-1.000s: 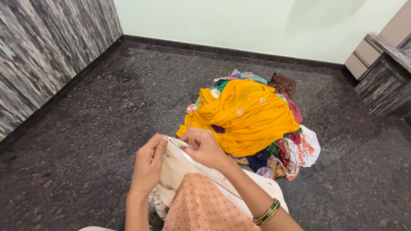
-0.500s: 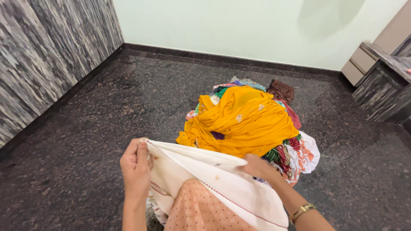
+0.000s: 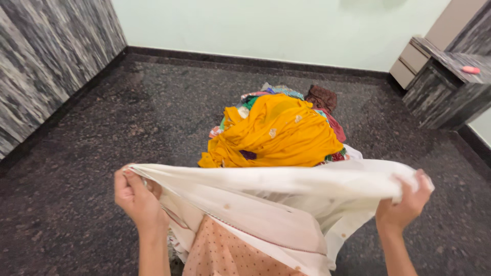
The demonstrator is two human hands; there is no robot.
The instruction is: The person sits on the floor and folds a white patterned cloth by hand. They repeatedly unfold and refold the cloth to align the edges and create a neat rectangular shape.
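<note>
A cream white cloth (image 3: 286,191) is stretched wide between both hands, low in the head view. My left hand (image 3: 135,197) grips its left end and my right hand (image 3: 404,204) grips its right end. The cloth sags in the middle over my lap, where a peach dotted garment (image 3: 225,255) shows. Just beyond the cloth lies a heap of clothes on the floor, topped by a yellow garment (image 3: 276,133), with a brown piece (image 3: 321,97) at its far side.
The floor (image 3: 102,133) is dark speckled stone. A grey streaked wall (image 3: 46,66) runs along the left. A pale green wall stands at the back. A dark stone counter (image 3: 450,87) with a small pink object (image 3: 470,70) stands at the right.
My hands started close together on the cloth. They have moved apart, the right hand going far right, and the cloth is now spread wide and taut.
</note>
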